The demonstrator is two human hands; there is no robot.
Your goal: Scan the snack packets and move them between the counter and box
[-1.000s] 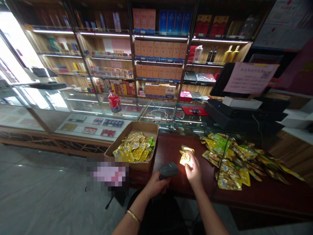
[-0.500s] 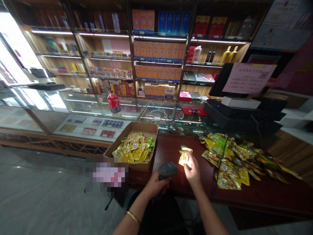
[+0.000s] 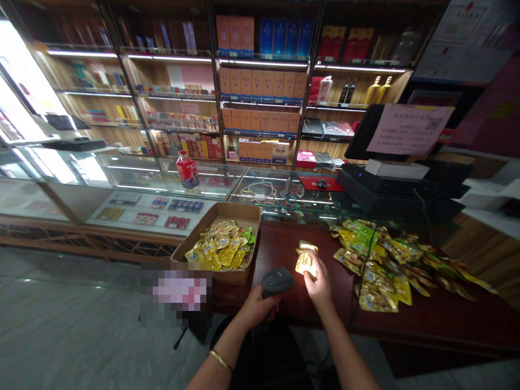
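My left hand (image 3: 260, 306) is wrapped round the handle of a dark barcode scanner (image 3: 278, 281), whose head points right. In front of it my right hand (image 3: 319, 284) holds a shiny gold snack packet (image 3: 305, 259) between thumb and fingers, just above the dark red table (image 3: 276, 244). To the left stands an open cardboard box (image 3: 244, 277) with a heap of gold, yellow and green packets (image 3: 221, 246) inside. A loose pile of similar packets (image 3: 382, 260) spreads over the table on the right.
Behind the table runs a glass display counter (image 3: 219, 184) bearing a red bottle (image 3: 187, 170). A monitor (image 3: 365, 132) with a paper sheet stands at the back right. A dark cable (image 3: 368, 260) crosses the packet pile. Shelves of boxes line the wall.
The view has shifted very slightly. Both hands keep their hold on the scanner and the packet, with hardly any movement.
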